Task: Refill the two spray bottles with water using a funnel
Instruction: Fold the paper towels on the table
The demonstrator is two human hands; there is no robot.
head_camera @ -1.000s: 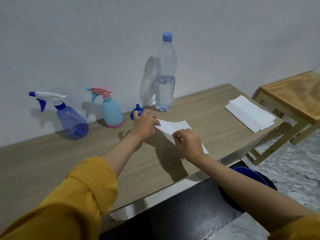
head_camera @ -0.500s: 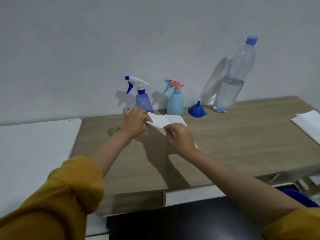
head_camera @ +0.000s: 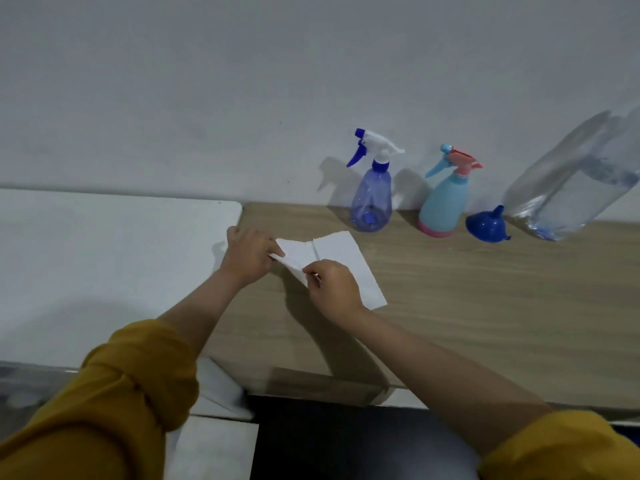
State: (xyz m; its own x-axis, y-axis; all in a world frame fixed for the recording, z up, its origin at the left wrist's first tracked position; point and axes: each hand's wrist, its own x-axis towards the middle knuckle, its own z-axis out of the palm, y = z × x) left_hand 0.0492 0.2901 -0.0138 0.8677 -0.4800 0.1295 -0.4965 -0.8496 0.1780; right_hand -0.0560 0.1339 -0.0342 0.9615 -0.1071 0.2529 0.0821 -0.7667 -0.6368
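Two spray bottles stand against the wall on the wooden table [head_camera: 485, 299]: a clear blue one with a white and blue trigger [head_camera: 372, 202] and a light blue one with a pink trigger [head_camera: 445, 202]. A blue funnel [head_camera: 486, 227] lies mouth-down right of them, beside a large clear water bottle [head_camera: 575, 192] that is partly filled. My left hand [head_camera: 251, 254] pinches the left end of a white paper towel [head_camera: 343, 261] near the table's left end. My right hand [head_camera: 334, 289] pinches its near edge.
A white surface [head_camera: 104, 271] adjoins the table on the left. A grey wall runs behind everything. Below the table's front edge lies dark floor.
Both hands have carried the paper towel leftward along the table, past the spray bottles, to its left end. The view has swung left with them.
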